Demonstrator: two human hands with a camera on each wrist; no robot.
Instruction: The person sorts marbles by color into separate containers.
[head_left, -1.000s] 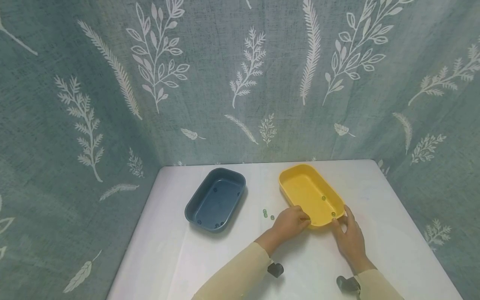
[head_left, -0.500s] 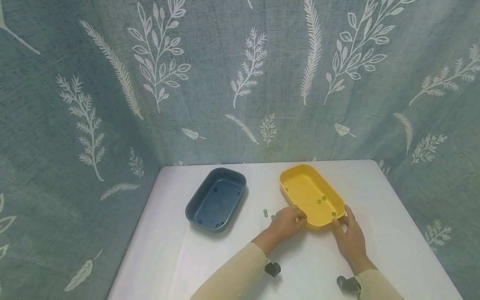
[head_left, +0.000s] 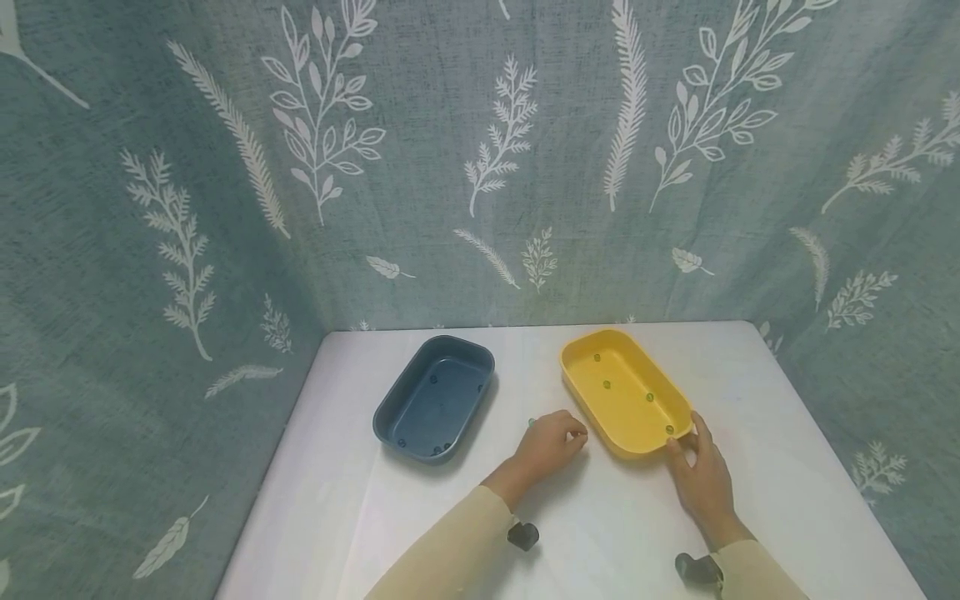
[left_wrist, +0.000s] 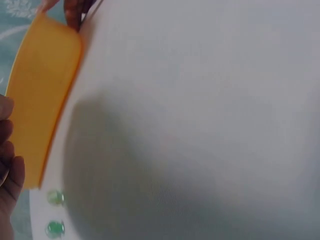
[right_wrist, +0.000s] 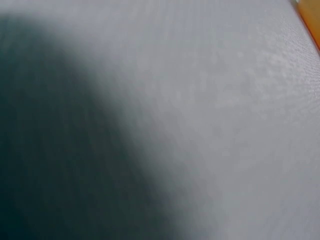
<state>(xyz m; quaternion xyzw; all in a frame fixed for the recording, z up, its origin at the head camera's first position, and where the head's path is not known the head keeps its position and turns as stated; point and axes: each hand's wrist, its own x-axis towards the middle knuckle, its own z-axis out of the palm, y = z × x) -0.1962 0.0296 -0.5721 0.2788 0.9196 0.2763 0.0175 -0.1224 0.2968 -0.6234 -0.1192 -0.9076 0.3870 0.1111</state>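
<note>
In the head view a yellow tray [head_left: 626, 450] lies at the right, with several small green marbles [head_left: 649, 397] inside. My right hand [head_left: 702, 479] grips its near right corner between thumb and fingers. Just left of the tray, my left hand [head_left: 551, 443] hovers above the table, fingers loosely curled with nothing visible in them. Behind it a green marble [head_left: 532, 422] peeks out. The left wrist view has two green marbles [left_wrist: 55, 229] on the table beside the tray's side wall [left_wrist: 45, 90]. In the right wrist view only a sliver of the tray [right_wrist: 312, 17] appears.
A dark blue tray [head_left: 381, 417] stands left on the white table [head_left: 315, 517], with several marbles in it. Leaf-patterned green curtain [head_left: 427, 167] hangs behind the table and at both sides.
My left hand has drawn back left from the yellow tray's rim. Two more marbles have come into that tray and rolled toward its far end. The right hand keeps its grip.
</note>
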